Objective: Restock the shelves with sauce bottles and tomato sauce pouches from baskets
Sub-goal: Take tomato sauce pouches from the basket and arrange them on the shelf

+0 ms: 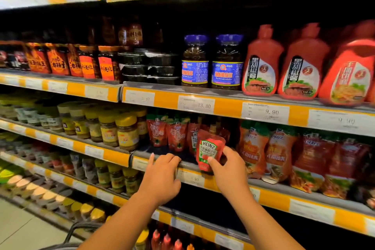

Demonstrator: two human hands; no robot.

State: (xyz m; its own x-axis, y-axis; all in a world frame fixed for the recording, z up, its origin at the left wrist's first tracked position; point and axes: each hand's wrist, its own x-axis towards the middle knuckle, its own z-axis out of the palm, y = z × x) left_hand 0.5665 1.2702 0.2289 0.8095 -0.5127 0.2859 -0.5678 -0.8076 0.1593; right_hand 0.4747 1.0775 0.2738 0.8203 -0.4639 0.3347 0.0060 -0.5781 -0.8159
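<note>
The left hand (162, 170) is seen resting on the front edge of the shelf (154, 165), fingers curled over the rail, nothing held. Just to its right, one Heinz tomato sauce pouch (210, 151) is pinched at its lower right edge by the right hand (228, 168), thumb in front. The pouch is held nearly upright, long axis vertical, tilted slightly, at the shelf lip; the free slot is judged to lie directly behind it. Two red pouches (166, 134) are counted left of it, more behind. A basket handle (81, 227) is visible below.
</note>
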